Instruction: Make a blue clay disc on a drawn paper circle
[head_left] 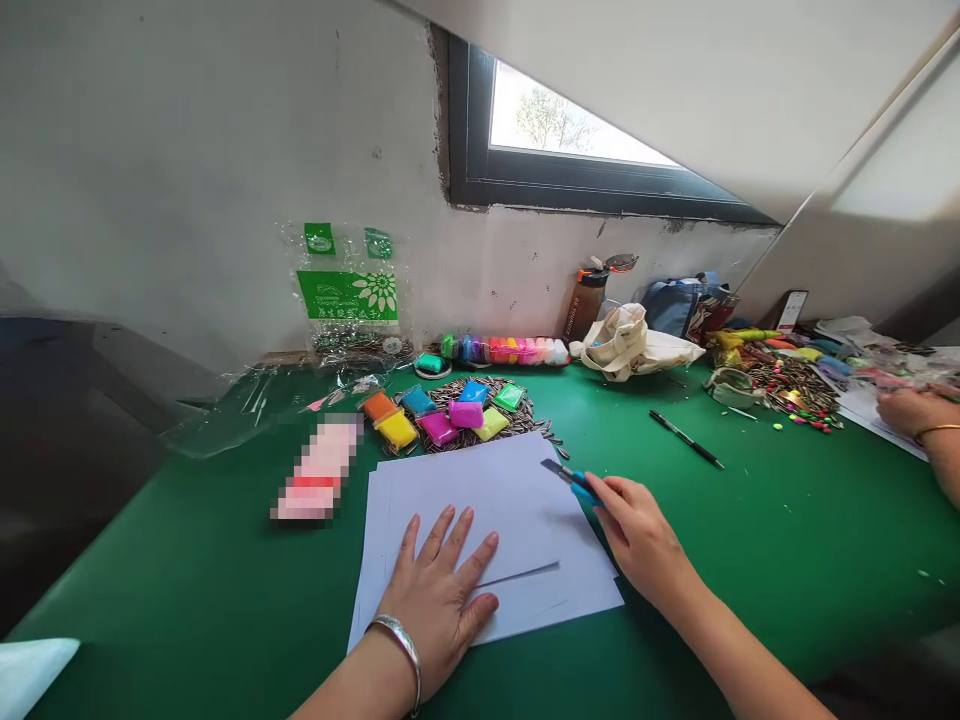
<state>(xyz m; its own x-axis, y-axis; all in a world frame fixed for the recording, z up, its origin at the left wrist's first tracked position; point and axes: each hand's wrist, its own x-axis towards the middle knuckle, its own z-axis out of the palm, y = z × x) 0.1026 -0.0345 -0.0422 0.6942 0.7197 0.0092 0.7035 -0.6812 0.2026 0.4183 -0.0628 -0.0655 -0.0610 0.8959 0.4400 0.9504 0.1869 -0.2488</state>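
My left hand [442, 595] lies flat with fingers spread on sheets of white paper [465, 490], pressing them to the green table. A silver bangle circles that wrist. In my right hand [641, 535] is a blue-handled utility knife [576, 482], its blade out and pointing up and left over the right part of the paper. Whether the blade touches the paper I cannot tell. A slit or loose edge runs across the sheet, just right of my left fingers. Beyond the paper, several colored clay packets [465, 413] rest on a heap of striped sunflower seeds [517, 425].
A black pen [686, 440] lies right of the paper. Behind stand a brown bottle [585, 300], a cream cloth bag [637, 345] and a seed bag [352, 300]. At far right, another person's hand [919, 410] is over paper beside a cluttered pile.
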